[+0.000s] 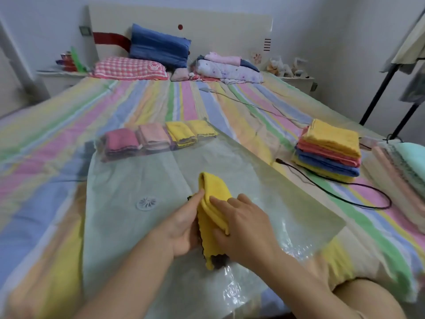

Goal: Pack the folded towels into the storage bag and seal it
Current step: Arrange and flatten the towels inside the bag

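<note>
Both hands (213, 224) clamped on yellow towel (212, 199), clear storage bag (138, 180) holding four folded towels (161, 138)

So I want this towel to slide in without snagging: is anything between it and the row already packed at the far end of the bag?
Nothing visible blocks it. Both hands, left hand and right hand, grip the yellow towel at the storage bag mouth; the stretch up to the packed towels looks empty.

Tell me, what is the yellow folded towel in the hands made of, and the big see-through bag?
Yellow folded towel: probably soft fuzzy cloth like terry or microfibre; it looks matte and bends limply. Big see-through bag: thin shiny plastic film; stripes show through, glare on wrinkles.
</note>
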The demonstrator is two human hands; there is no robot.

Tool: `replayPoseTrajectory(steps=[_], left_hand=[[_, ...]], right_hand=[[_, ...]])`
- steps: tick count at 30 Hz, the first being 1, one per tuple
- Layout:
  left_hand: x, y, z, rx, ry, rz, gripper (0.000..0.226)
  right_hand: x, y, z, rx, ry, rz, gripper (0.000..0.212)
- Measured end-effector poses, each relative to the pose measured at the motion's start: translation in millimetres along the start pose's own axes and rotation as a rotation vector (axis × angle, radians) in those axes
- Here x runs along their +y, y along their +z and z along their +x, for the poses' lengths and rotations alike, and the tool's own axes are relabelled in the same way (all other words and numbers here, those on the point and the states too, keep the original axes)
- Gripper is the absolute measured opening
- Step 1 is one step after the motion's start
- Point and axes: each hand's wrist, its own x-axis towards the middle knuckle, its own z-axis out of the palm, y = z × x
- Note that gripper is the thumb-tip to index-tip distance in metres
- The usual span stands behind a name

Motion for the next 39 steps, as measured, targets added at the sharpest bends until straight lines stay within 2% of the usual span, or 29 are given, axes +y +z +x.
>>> replayPoseTrajectory(steps=[2,5,8,10,12,13,16,20,23,26,28,29,32,34,35,37,39], left_hand=[[-1.5,-1.3,-3.5,0.042,0.013,0.004,0.063],[-3.9,-3.2,-10.3,0.083,0.048,0.002,0.056],[-7.8,-8.5,-14.7,0.144,0.103,-0.039,0.041],[-9.3,-10.9,-16.3,0.151,0.116,-0.064,0.038],[-8.1,-8.2,-19.6,0.121,0.142,-0.079,0.036],[-7.3,-4.3,-23.0,0.095,0.157,-0.075,0.035],[-3.8,10.4,-38.6,0.020,0.187,-0.036,0.038],[-2.6,22.6,-53.0,-0.193,0.214,-0.002,0.065],[-4.5,24.2,-59.5,-0.314,0.228,0.068,0.071],[-7.5,30.0,-64.9,-0.373,0.242,0.167,0.073],[-9.7,35.5,-67.7,-0.392,0.275,0.252,0.062],[-10.7,38.0,-67.6,-0.386,0.294,0.272,0.055],[-16.6,45.0,-65.0,-0.248,0.365,0.269,0.035],[-30.3,46.9,-56.0,-0.022,0.490,0.444,0.019],[-37.9,46.5,-50.1,0.116,0.582,0.663,0.013],[-55.4,48.1,-42.8,0.252,0.697,1.180,0.016],[-72.9,51.9,-38.0,0.244,0.726,1.526,0.033]], right_hand=[[-4.1,11.3,-2.8,0.021,-0.069,0.017,0.052],[-8.7,16.1,-6.2,-0.084,-0.118,0.064,0.057],[-7.8,6.3,-7.1,-0.198,-0.032,0.355,0.049],[-3.9,2.6,-6.4,-0.098,0.069,0.517,0.033],[-0.3,1.0,-5.8,0.043,0.155,0.517,0.022],[-0.8,-1.0,-6.3,0.022,0.202,0.542,0.027],[-7.0,-6.7,-9.5,-0.183,0.364,0.730,0.062],[-5.1,-8.4,-13.6,-0.172,0.450,0.730,0.082],[4.0,-14.1,-18.4,-0.174,0.537,0.739,0.080],[17.3,-13.0,-24.8,-0.135,0.532,0.814,0.080],[28.4,-10.6,-31.2,-0.103,0.544,0.958,0.082],[32.6,-13.6,-34.8,-0.088,0.559,1.031,0.075],[46.3,-28.5,-47.3,-0.054,0.656,1.167,0.058],[54.7,-37.4,-55.8,-0.012,0.717,1.053,0.054],[58.3,-39.5,-58.4,0.034,0.699,0.887,0.050],[61.7,-39.8,-63.0,0.156,0.582,0.384,0.044],[68.0,-32.6,-63.3,0.277,0.443,-0.102,0.044]])
